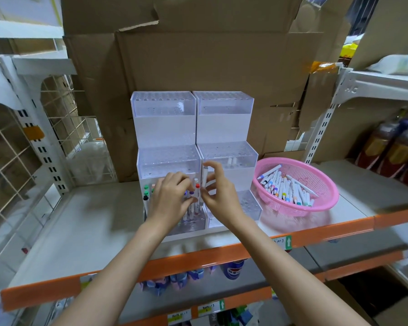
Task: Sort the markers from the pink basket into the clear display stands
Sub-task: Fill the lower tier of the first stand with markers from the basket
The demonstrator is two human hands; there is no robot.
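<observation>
Two clear stepped display stands sit side by side on the shelf, the left stand (165, 128) and the right stand (226, 128). Several markers (147, 192) with coloured caps stand in the left stand's bottom tier. My left hand (172, 196) is over that tier, fingers curled round a few markers there. My right hand (219, 191) pinches one white marker (205, 176) upright between the two stands. The pink basket (320, 184) stands to the right and holds several markers (285, 187). Two white markers (231, 162) stand in the right stand's middle tier.
Flattened cardboard (198, 67) stands behind the stands. A white wire grid (14, 142) is on the left. Brown bottles (391, 151) stand on the shelf at the right. The shelf's orange front edge (198, 257) runs below my arms.
</observation>
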